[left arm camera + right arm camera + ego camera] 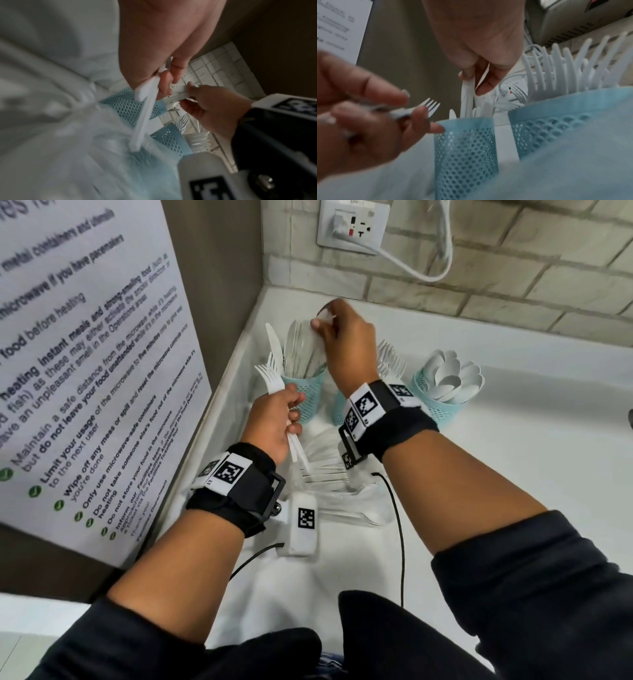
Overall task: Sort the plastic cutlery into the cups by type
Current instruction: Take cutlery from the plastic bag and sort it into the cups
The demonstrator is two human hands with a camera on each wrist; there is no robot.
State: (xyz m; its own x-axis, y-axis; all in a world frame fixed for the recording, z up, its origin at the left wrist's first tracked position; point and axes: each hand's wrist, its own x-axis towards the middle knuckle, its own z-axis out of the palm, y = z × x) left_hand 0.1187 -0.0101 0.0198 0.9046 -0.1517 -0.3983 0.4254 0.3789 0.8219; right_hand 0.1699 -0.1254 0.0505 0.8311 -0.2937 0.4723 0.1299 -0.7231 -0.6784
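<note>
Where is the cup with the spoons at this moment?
In the head view, the cup of spoons stands on the white counter at the far right of the three blue cups, right of the right hand and beside the cup of forks.

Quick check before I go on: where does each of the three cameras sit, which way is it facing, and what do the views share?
Head: above, looking down at the counter; both forearms, left hand, right hand.
Left wrist: under the left palm, facing the knife cup; right hand beyond.
Right wrist: under the right palm, facing the knife cup, fork cup; left hand with forks.
Shared: knife cup, both hands.
</note>
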